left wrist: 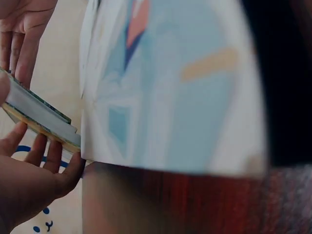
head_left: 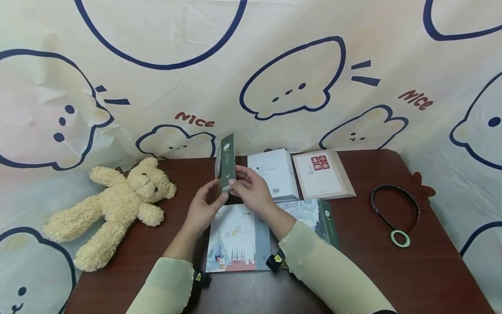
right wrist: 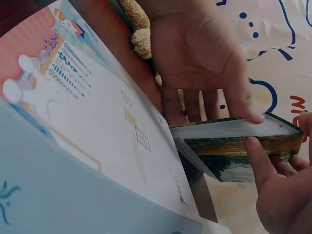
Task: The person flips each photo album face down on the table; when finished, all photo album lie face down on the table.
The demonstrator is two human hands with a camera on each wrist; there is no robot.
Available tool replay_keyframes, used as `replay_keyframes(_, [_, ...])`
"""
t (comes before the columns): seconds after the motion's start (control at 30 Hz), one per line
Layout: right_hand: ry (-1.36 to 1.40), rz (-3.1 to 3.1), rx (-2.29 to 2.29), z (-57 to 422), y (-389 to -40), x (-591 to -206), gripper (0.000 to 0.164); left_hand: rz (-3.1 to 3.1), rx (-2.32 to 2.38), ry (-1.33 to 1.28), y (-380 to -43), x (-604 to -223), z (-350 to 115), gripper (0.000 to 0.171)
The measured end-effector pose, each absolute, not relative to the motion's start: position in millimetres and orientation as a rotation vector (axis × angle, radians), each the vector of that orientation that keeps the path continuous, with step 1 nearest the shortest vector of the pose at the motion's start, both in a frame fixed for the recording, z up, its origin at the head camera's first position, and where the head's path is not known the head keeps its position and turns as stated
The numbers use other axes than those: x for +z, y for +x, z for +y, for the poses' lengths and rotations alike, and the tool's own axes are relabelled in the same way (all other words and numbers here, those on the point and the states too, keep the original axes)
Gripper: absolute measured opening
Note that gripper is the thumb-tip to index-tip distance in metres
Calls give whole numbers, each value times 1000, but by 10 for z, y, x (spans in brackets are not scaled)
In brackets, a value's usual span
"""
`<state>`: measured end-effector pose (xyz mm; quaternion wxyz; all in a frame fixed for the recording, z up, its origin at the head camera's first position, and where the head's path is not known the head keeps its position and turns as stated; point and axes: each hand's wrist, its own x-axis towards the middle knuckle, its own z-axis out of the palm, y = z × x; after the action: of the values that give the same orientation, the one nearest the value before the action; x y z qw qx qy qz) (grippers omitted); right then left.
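A hardback book (head_left: 227, 159) with a dark green spine stands upright between my hands, its spine facing me. My left hand (head_left: 201, 210) holds its lower left side, thumb in front. On the lower right, my right hand (head_left: 254, 192) grips it with the thumb against the spine. The right wrist view shows the book's pale page edges (right wrist: 229, 128) and painted cover. Below the hands lies a white and blue illustrated book (head_left: 233, 237). Beside that is a blue book with a green spine (head_left: 300, 211), partly hidden by my right forearm.
Behind lie a white book (head_left: 270, 172) and a cream book with a red stamp (head_left: 321, 174). A teddy bear (head_left: 117, 205) rests at the left of the brown table (head_left: 364, 270). On the right is a black cord loop with a pale green ring (head_left: 400, 238). A patterned cloth hangs behind.
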<state>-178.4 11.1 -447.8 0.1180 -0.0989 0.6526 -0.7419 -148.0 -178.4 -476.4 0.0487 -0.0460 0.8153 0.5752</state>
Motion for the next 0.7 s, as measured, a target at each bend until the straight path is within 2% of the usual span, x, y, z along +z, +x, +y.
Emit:
replay_keyframes(0.27, [-255,1900,-2191,141,-1788,-4477,61,2552,1651,-146,-1518,-4813,-1816,58])
replay_keyframes(0.7, [-197,1893,-2178,160,-1813,-4531,61,2646,1508,-143,-1552,-4780,-1831,58])
